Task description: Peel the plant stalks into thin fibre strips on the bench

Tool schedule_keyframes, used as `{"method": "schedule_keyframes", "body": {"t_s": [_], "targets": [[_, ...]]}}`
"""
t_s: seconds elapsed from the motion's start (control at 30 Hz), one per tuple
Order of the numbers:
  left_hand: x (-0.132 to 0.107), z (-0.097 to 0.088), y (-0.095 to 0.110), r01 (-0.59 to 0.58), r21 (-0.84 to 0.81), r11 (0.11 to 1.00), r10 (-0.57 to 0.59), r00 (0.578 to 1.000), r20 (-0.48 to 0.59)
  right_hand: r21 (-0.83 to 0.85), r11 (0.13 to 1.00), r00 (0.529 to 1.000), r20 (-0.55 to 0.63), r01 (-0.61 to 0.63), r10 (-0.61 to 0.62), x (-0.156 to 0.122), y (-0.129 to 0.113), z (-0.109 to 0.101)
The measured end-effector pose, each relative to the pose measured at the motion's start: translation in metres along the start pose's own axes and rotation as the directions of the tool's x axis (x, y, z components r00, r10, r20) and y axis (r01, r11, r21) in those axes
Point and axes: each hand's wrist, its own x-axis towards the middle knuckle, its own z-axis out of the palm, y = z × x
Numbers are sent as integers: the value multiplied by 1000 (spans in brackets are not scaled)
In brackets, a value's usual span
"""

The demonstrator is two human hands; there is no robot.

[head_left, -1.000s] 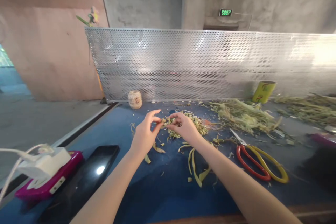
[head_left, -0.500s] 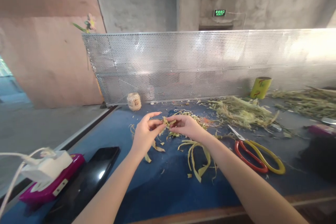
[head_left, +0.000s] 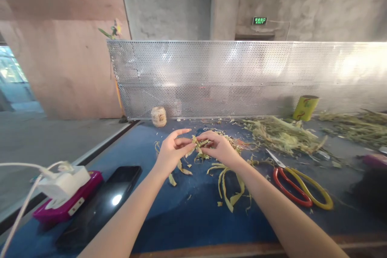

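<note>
My left hand (head_left: 173, 152) and my right hand (head_left: 218, 146) meet above the blue table (head_left: 181, 217), both pinching a small bundle of dried yellow-green leaf strips (head_left: 198, 145) held between their fingertips. The left index finger sticks out straight while thumb and other fingers pinch. Under the right wrist lie loose curled leaf strips (head_left: 227, 183), and a few more lie below the left hand.
Red-and-yellow scissors (head_left: 298, 184) lie to the right. A heap of dried plant stalks (head_left: 281, 134) stretches along the back right by a yellow roll (head_left: 305, 107). A twine ball (head_left: 159, 116) stands before the perforated metal screen (head_left: 242, 76). A black phone (head_left: 102, 203) and a magenta case with white charger (head_left: 65, 193) lie left.
Both hands have stayed together on the leaf bundle, working it slightly; the strips under the right wrist have shifted. The camera has moved a little.
</note>
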Motion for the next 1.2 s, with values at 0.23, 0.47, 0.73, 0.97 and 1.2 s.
{"method": "schedule_keyframes", "body": {"t_s": [0.23, 0.47, 0.73, 0.97, 1.2], "targets": [[-1, -2, -2, -6, 70, 998, 6, 1000, 11, 20, 1000, 1000, -20, -11, 12, 0, 4, 4], [0, -4, -1, -82, 171, 982, 85, 996, -11, 130, 985, 993, -19, -112, 115, 2, 2, 4], [-6, -3, 6, -267, 385, 884, 356, 916, -182, 485, 853, 978, 26, -192, 205, 4, 0, 1], [-10, 2, 3, -375, 527, 763, 454, 891, -25, 633, 748, 969, 13, -200, 248, 3, 4, 4], [-12, 1, 3, -412, 556, 722, 491, 871, 7, 498, 835, 971, 66, -233, 231, 4, -4, 3]]}}
